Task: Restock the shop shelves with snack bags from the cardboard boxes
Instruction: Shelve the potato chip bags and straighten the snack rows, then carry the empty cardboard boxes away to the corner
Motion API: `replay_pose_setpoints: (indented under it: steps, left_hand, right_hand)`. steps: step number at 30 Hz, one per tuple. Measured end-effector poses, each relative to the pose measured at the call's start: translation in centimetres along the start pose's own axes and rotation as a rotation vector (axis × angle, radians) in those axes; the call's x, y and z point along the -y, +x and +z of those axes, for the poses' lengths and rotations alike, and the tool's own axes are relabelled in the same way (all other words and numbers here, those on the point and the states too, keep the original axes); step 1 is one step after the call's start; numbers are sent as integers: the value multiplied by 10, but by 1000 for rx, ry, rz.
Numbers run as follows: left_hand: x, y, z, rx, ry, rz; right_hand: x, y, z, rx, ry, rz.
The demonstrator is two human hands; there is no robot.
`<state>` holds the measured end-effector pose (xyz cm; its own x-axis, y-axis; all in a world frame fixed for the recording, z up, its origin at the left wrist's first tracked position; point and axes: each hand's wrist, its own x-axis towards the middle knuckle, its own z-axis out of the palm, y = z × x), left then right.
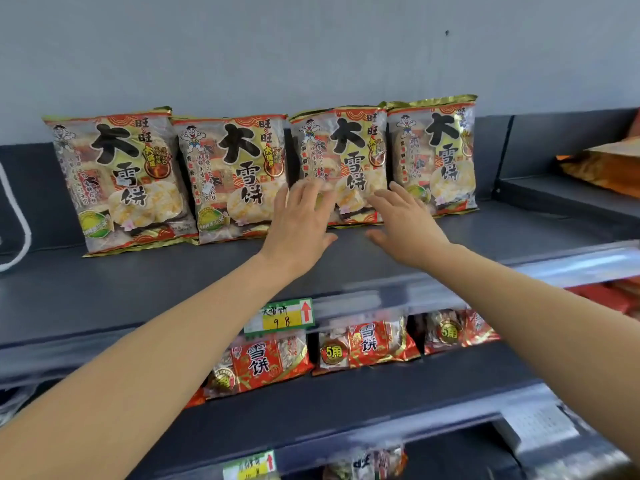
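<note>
Your left hand (pixel 300 225) and right hand (pixel 406 227) were open, fingers spread, with the snack bag (pixel 349 150) standing just beyond them on the shelf (pixel 138 282). You seemed to be straightening it; next you needed another bag.

Orange snack bag (pixel 604 166) partly beyond right edge

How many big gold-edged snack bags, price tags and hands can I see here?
Big gold-edged snack bags: 4
Price tags: 2
Hands: 2, the left hand and the right hand
Total: 8
</note>
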<state>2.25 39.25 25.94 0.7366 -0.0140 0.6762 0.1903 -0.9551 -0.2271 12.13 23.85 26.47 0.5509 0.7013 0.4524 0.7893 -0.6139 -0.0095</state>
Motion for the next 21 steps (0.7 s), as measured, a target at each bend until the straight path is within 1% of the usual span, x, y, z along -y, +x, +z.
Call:
replay_pose_setpoints:
  steps: [3,7,10,13,15,19,21]
  left_hand:
    - [-33,-18,-12,-50,-90,127]
    - [-93,-51,-16,-163,-209,361]
    - [-141,-80,-12,-161,-295,493]
    - [-180,-113,4,-68,-314,600]
    - [-203,-133,16,16,-324,640]
    - [-253,-167,41,190,-334,665]
    - [-280,-180,52,330,-341,665]
  right_hand:
    - [-2,-50,-3,-16,-52,43]
    - [-20,-134,0,-65,-148,71]
    - [-39,-201,-3,10,-268,150]
    - [-56,-260,-1,182,-351,231]
    - [-69,-295,6,288,-359,285]
    - [-97,-356,28,456,-354,386]
    - [-113,-384,41,539,-334,440]
